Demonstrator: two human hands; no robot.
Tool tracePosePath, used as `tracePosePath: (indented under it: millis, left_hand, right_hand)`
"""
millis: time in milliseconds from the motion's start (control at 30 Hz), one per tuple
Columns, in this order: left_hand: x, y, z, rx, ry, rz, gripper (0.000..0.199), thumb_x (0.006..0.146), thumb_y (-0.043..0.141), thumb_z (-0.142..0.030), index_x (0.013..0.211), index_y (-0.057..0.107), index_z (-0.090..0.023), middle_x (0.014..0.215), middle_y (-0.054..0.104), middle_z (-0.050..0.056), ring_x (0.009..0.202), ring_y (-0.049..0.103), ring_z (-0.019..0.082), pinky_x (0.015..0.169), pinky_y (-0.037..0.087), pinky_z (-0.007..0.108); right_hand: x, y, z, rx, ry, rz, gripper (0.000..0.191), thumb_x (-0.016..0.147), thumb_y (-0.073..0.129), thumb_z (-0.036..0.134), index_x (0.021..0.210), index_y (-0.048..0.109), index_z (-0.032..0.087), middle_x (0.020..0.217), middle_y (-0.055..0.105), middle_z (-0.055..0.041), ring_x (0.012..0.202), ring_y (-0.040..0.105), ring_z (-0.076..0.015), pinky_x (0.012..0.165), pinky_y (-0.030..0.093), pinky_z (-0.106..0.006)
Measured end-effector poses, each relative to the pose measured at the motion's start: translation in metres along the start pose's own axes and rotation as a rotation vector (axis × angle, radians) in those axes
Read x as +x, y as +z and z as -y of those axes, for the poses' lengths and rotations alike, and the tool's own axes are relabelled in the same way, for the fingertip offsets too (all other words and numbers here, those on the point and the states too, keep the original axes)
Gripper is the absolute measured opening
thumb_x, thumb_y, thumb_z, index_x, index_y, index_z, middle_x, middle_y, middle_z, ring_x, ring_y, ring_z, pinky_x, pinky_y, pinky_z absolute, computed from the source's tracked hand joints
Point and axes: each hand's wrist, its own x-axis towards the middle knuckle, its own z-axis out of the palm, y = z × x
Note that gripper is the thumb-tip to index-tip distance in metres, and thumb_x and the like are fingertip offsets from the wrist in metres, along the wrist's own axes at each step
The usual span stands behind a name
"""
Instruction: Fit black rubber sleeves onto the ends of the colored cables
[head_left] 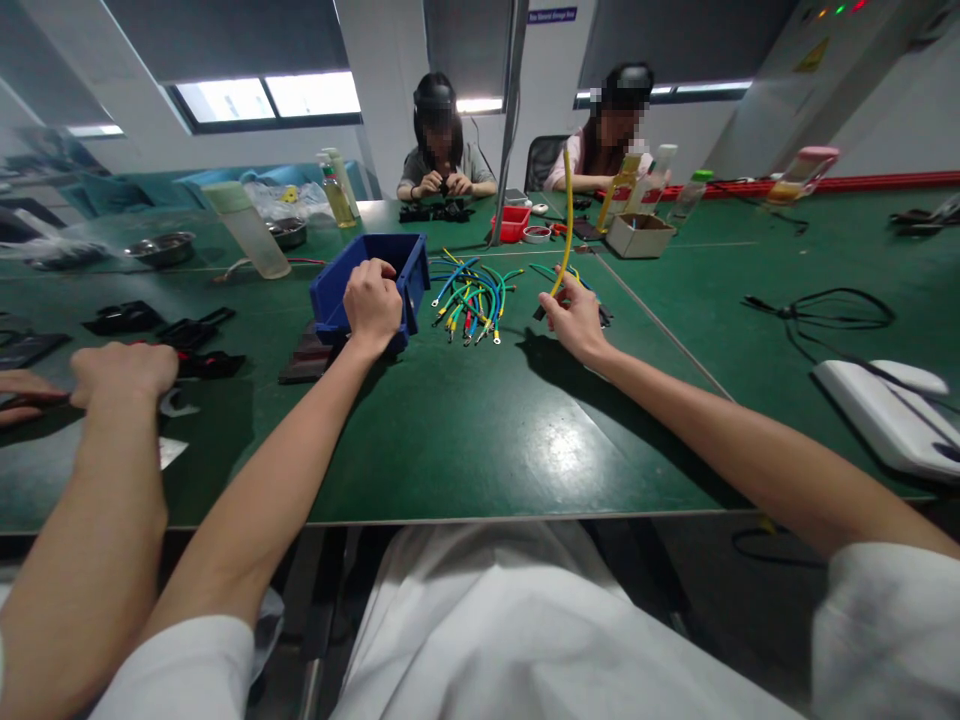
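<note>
- Green table (pixel 450 430) spread across mid-frame, glossy at lower centre
- Left hand (pixel 373 302), left of centre, curled at the blue bin (pixel 330 300); its grip could not be told; leaning there might have tipped the bin
- Right hand (pixel 574 315), right of centre, pinched a yellow wire (pixel 571 210) upright; a slack pinch might have dropped it
- Loose wires (pixel 491 290) overlapped at centre, liable to snag
- Two people (pixel 439 150) sat upper centre and upper right, windows (pixel 315 95) behind

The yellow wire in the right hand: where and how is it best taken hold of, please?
Probably pinch the yellow wire near its free top end, coming from above: it is thin, slightly curved and stands nearly upright, while the right hand holds its lower part.
</note>
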Motion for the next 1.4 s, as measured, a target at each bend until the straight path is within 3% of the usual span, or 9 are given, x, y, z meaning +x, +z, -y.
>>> tracePosePath:
  millis: [100, 233, 400, 567, 733, 1067, 1400]
  left_hand:
    - [0.003, 0.003, 0.006, 0.006, -0.034, 0.1, 0.032, 0.08, 0.036, -0.009, 0.088, 0.065, -0.02, 0.093, 0.069, 0.009, 0.092, 0.062, 0.024, 0.087, 0.046, 0.035]
    - [0.009, 0.003, 0.013, -0.012, -0.044, 0.241, 0.038, 0.074, 0.036, -0.005, 0.089, 0.069, -0.017, 0.092, 0.072, 0.008, 0.089, 0.064, 0.021, 0.086, 0.046, 0.03]
    - [0.012, 0.001, 0.019, 0.113, -0.002, 0.398, 0.034, 0.077, 0.044, -0.009, 0.096, 0.072, -0.015, 0.092, 0.072, 0.011, 0.09, 0.065, 0.025, 0.085, 0.047, 0.032]
    - [0.007, -0.004, 0.016, 0.277, -0.1, 0.498, 0.034, 0.084, 0.045, -0.023, 0.107, 0.07, -0.022, 0.102, 0.07, 0.013, 0.098, 0.064, 0.033, 0.084, 0.049, 0.04]
    - [0.005, -0.01, 0.01, 0.379, -0.151, 0.556, 0.035, 0.087, 0.044, -0.028, 0.111, 0.069, -0.022, 0.108, 0.066, 0.017, 0.102, 0.063, 0.036, 0.086, 0.049, 0.044]
    - [0.007, -0.008, 0.015, 0.372, -0.181, 0.609, 0.03, 0.085, 0.047, -0.029, 0.103, 0.069, -0.022, 0.104, 0.067, 0.016, 0.102, 0.064, 0.035, 0.084, 0.052, 0.043]
    - [0.006, -0.01, 0.011, 0.371, -0.203, 0.617, 0.033, 0.085, 0.047, -0.03, 0.107, 0.07, -0.022, 0.108, 0.067, 0.017, 0.105, 0.064, 0.036, 0.087, 0.052, 0.045]
  right_hand:
    - [0.008, -0.007, -0.005, -0.152, -0.06, -0.099, 0.044, 0.078, 0.063, 0.035, 0.12, 0.064, 0.018, 0.06, 0.055, 0.0026, 0.055, 0.05, -0.0147, 0.064, 0.046, -0.032]
    - [0.017, -0.017, -0.013, -0.274, -0.074, -0.132, 0.037, 0.08, 0.062, 0.034, 0.113, 0.067, 0.017, 0.059, 0.056, 0.0018, 0.054, 0.051, -0.0152, 0.067, 0.047, -0.034]
    - [0.025, -0.025, -0.02, -0.418, -0.071, -0.156, 0.028, 0.083, 0.06, 0.036, 0.099, 0.07, 0.016, 0.061, 0.061, -0.002, 0.056, 0.055, -0.018, 0.069, 0.048, -0.036]
    - [0.026, -0.03, -0.021, -0.598, -0.041, -0.12, 0.039, 0.085, 0.057, 0.035, 0.116, 0.067, 0.013, 0.075, 0.068, -0.0085, 0.067, 0.061, -0.0225, 0.076, 0.048, -0.039]
    - [0.029, -0.036, -0.023, -0.691, -0.071, -0.075, 0.046, 0.085, 0.055, 0.026, 0.128, 0.062, 0.011, 0.086, 0.071, -0.0119, 0.077, 0.064, -0.0252, 0.079, 0.047, -0.038]
    - [0.033, -0.043, -0.033, -0.921, -0.064, 0.003, 0.03, 0.084, 0.051, 0.023, 0.104, 0.071, 0.014, 0.091, 0.071, -0.0132, 0.08, 0.062, -0.0262, 0.076, 0.045, -0.035]
    - [0.034, -0.048, -0.038, -0.994, -0.033, 0.009, 0.03, 0.085, 0.05, 0.023, 0.103, 0.071, 0.013, 0.092, 0.071, -0.0146, 0.082, 0.062, -0.0275, 0.073, 0.044, -0.035]
